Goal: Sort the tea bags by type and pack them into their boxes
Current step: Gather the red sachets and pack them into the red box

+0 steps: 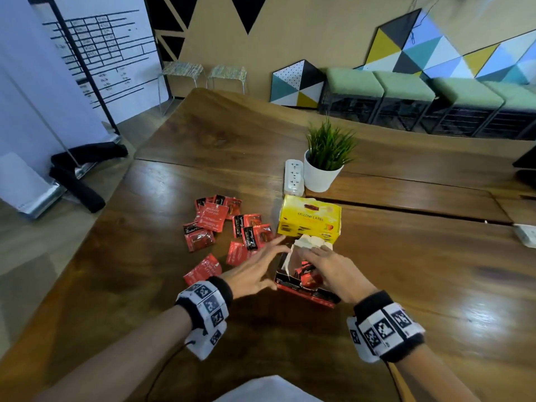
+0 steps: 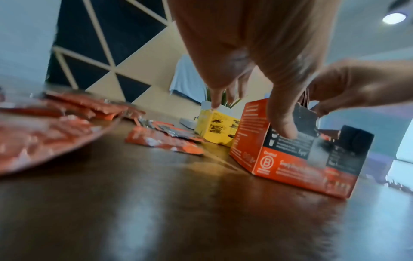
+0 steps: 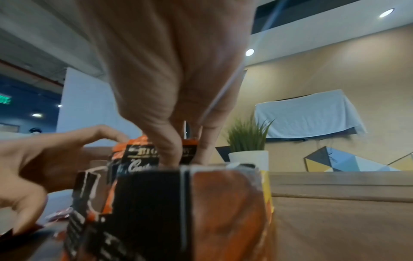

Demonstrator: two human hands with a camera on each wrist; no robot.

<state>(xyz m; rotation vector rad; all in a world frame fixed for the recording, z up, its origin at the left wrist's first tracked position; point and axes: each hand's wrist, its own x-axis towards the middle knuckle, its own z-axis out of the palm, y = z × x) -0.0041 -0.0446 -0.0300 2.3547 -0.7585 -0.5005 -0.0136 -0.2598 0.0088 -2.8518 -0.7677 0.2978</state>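
An open red-and-black tea box (image 1: 307, 297) stands on the wooden table in front of me, with red sachets upright inside it. My right hand (image 1: 327, 268) reaches into its top, and thumb and fingers pinch a red-and-black sachet (image 3: 138, 155). My left hand (image 1: 255, 271) hovers at the box's left side with its fingers spread and holds nothing. Its thumb (image 2: 283, 123) hangs in front of the box (image 2: 290, 159). Several loose red tea bags (image 1: 211, 219) lie scattered to the left. A yellow tea box (image 1: 309, 219) stands just behind the red one, with something pale and crumpled at its near edge.
A potted plant (image 1: 324, 166) in a white pot and a white power strip (image 1: 294, 177) sit behind the yellow box. The table's left edge runs close to the loose sachets. A white object (image 1: 526, 235) lies at the far right. Stools stand beyond the table.
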